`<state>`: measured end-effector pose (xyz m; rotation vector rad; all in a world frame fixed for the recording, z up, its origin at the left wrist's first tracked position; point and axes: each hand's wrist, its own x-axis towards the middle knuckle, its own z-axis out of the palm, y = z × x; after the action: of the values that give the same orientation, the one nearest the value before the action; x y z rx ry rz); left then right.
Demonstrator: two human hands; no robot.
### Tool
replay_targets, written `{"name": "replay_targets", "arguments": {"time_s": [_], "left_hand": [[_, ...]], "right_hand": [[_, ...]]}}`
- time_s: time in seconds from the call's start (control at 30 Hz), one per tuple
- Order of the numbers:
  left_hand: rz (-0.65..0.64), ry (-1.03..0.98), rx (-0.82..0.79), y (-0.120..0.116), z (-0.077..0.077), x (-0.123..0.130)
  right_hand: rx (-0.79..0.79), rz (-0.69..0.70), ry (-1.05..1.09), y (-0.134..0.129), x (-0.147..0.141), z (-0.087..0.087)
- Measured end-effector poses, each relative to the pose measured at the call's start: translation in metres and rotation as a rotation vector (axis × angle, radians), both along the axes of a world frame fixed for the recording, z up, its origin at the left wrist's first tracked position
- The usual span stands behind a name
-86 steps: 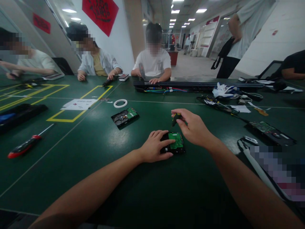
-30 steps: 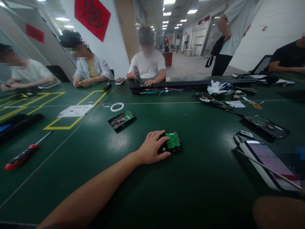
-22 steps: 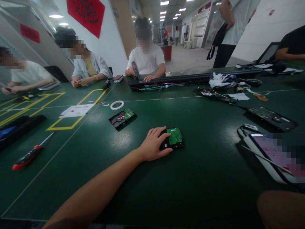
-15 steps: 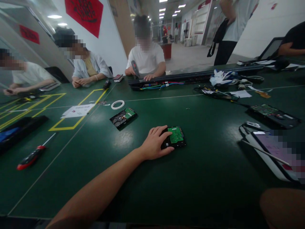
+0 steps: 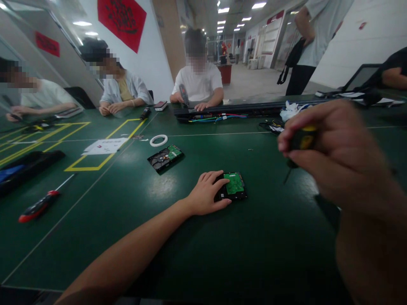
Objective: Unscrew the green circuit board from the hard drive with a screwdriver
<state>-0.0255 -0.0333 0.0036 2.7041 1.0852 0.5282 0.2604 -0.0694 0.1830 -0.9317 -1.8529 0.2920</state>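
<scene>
My left hand (image 5: 206,194) rests over the left part of a hard drive (image 5: 235,184), fingers at its far side and thumb along the near side. The drive lies on the green table with its green circuit board facing up. My right hand (image 5: 333,156), slightly blurred, is raised at the right, closed around the black and yellow handle of a screwdriver (image 5: 303,139). Its thin shaft points down, apart from the drive. A second hard drive (image 5: 165,158) sits farther off to the left, board side up.
On the left lie a red and black screwdriver (image 5: 40,206), a black tray (image 5: 30,167) and a paper sheet (image 5: 104,146). A white tape ring (image 5: 158,140) is beyond the second drive. A long black bar with wires (image 5: 219,113) spans the back, where a person (image 5: 199,82) sits.
My right hand has come up into view from the lower right with the screwdriver in it. My left hand stays on the hard drive. The view has shifted slightly.
</scene>
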Motion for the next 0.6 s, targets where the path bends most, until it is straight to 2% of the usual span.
{"name": "replay_targets", "arguments": {"time_s": [0.07,0.17,0.27,0.33,0.43,0.6], "left_hand": [[-0.005,-0.001,0.001,0.000,0.001,0.000],[-0.020,-0.004,0.010,0.000,0.002,0.000],[-0.030,-0.010,0.019,0.000,0.002,0.000],[-0.035,-0.012,0.025,0.000,0.001,-0.001],[-0.034,-0.018,0.031,0.000,0.001,-0.001],[-0.033,-0.019,0.035,0.000,0.001,-0.001]], "right_hand": [[-0.087,0.017,-0.034,0.022,-0.011,-0.013],[-0.224,0.091,0.198,0.055,-0.033,-0.046],[-0.227,0.096,0.236,0.072,-0.049,-0.076],[-0.199,0.088,0.192,0.076,-0.055,-0.090],[-0.174,0.096,0.194,0.077,-0.059,-0.101],[-0.142,0.087,0.166,0.079,-0.061,-0.107]]}}
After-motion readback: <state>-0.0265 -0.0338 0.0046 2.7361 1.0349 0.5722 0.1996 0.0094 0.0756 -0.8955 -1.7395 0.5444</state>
